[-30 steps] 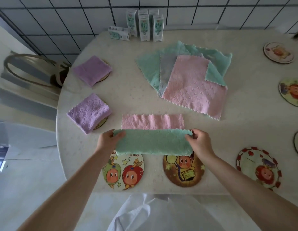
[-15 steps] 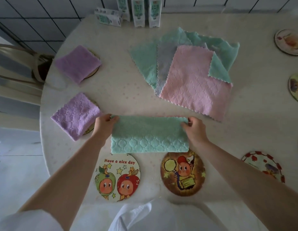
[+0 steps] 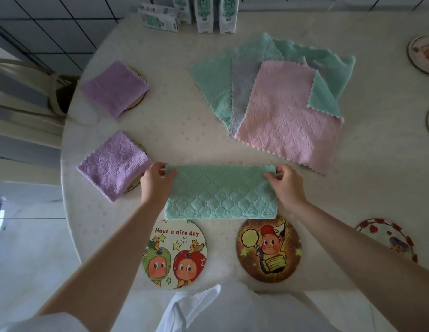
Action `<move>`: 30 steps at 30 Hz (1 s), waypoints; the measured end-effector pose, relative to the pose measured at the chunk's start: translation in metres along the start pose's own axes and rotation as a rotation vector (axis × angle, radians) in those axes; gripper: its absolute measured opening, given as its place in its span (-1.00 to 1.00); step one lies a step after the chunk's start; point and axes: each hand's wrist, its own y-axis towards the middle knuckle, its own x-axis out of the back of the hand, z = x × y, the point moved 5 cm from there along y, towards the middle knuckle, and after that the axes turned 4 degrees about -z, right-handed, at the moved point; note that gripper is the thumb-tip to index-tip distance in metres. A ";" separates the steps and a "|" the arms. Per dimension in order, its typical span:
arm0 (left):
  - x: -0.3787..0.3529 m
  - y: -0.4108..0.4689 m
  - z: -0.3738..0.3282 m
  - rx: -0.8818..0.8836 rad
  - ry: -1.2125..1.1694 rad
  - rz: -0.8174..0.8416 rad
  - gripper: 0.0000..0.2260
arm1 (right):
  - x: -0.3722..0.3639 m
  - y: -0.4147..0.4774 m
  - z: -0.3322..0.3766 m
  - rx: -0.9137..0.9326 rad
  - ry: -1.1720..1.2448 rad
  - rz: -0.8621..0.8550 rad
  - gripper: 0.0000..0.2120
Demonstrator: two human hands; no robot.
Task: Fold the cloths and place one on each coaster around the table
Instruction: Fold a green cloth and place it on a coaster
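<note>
Two coasters at the left of the desk [image 3: 184,135] are almost wholly covered: the far covered coaster [image 3: 139,99] by the far purple cloth [image 3: 115,88], and the near covered coaster [image 3: 133,186] by the near purple cloth [image 3: 112,165]. Only a sliver of rim shows on each. The cartons [image 3: 203,14] at the far edge are cut off by the top of the frame. In the cloth pile [image 3: 287,116], the pink top sheet hides most of the grey and green sheets below it. The red-rimmed coaster [image 3: 386,238] is partly behind the right forearm, and the two edge coasters [image 3: 423,55] are cropped at the right border.

The green cloth [image 3: 220,191] lies flat on the desk as a folded band between the hands. Its near edge sits just beyond the apple coaster [image 3: 175,255] and the brown coaster [image 3: 268,250], and neither coaster is covered.

The left hand [image 3: 156,182] pinches the far left corner of the green cloth, with fingers curled over the edge. The right hand [image 3: 286,185] pinches the far right corner in the same way. Both forearms extend forward, low over the desk, and converge toward the cloth.
</note>
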 end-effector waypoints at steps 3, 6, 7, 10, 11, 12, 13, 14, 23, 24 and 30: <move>0.006 -0.022 -0.006 -0.323 0.204 -0.074 -0.65 | 0.005 -0.012 0.003 0.124 -0.042 0.008 -0.68; 0.001 -0.064 -0.015 -0.772 0.445 -0.113 -0.66 | 0.011 -0.038 0.009 0.399 -0.270 -0.031 -0.59; -0.008 -0.080 -0.015 -0.892 0.466 -0.050 -0.65 | 0.011 -0.049 0.013 0.492 -0.347 -0.036 -0.59; -0.043 -0.123 0.003 -1.105 0.564 0.227 -0.51 | -0.002 -0.090 0.025 0.791 -0.486 0.007 -0.62; -0.052 -0.131 0.010 -1.127 0.599 0.264 -0.46 | -0.011 -0.105 0.026 0.906 -0.525 0.044 -0.61; -0.057 -0.137 0.014 -1.127 0.612 0.275 -0.42 | -0.022 -0.119 0.024 1.012 -0.573 0.091 -0.60; -0.060 -0.140 0.016 -1.110 0.614 0.275 -0.40 | -0.031 -0.130 0.020 1.094 -0.625 0.138 -0.60; -0.060 -0.142 0.016 -1.091 0.613 0.266 -0.38 | -0.038 -0.137 0.016 1.140 -0.671 0.168 -0.60; -0.038 -0.129 0.034 -0.972 0.645 0.282 -0.58 | -0.028 -0.129 -0.011 1.173 -0.791 0.239 -0.47; -0.033 -0.126 0.039 -0.948 0.666 0.285 -0.57 | -0.024 -0.127 -0.013 1.179 -0.801 0.234 -0.48; -0.005 -0.119 0.072 -0.875 0.760 0.273 -0.48 | -0.008 -0.116 -0.018 1.154 -0.859 0.210 -0.40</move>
